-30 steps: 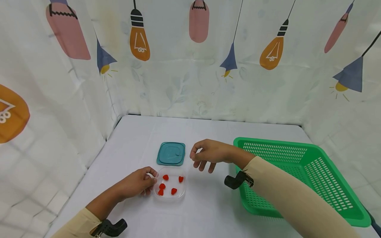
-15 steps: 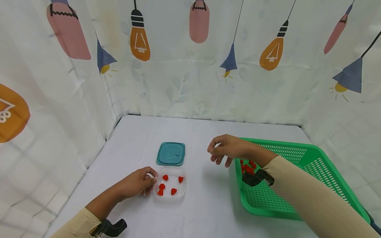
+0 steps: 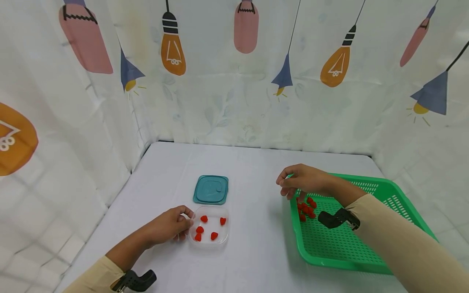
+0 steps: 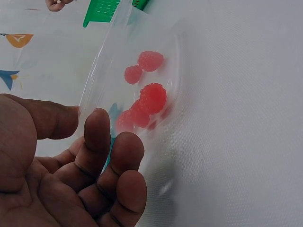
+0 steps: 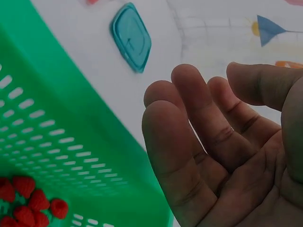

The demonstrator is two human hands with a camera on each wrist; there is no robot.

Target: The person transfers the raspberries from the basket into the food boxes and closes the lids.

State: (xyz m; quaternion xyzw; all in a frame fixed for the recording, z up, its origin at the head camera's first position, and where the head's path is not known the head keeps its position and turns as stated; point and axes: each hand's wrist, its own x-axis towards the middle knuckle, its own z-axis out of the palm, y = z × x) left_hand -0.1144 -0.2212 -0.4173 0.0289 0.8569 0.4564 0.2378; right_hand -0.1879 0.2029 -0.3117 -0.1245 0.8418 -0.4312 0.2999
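Note:
My left hand [image 3: 170, 224] holds the left side of a clear plastic container [image 3: 224, 232], its thumb and index finger at the rim in the left wrist view. Several red raspberries [image 4: 153, 98] lie spread inside the container. My right hand [image 3: 305, 179] hovers over the near-left rim of a green basket [image 3: 344, 240], fingers loosely bent. In the right wrist view nothing sits between those fingers. More raspberries [image 3: 307, 208] are heaped at the basket's left end, below the right hand.
A teal square lid [image 3: 210, 189] lies flat on the white table [image 3: 253, 248], just behind the container. Printed white curtains [image 3: 227, 101] enclose the table at the back and sides.
My right hand has moved right, from beside the lid to over the basket's rim, uncovering the raspberries in it. The left hand and the container have stayed put.

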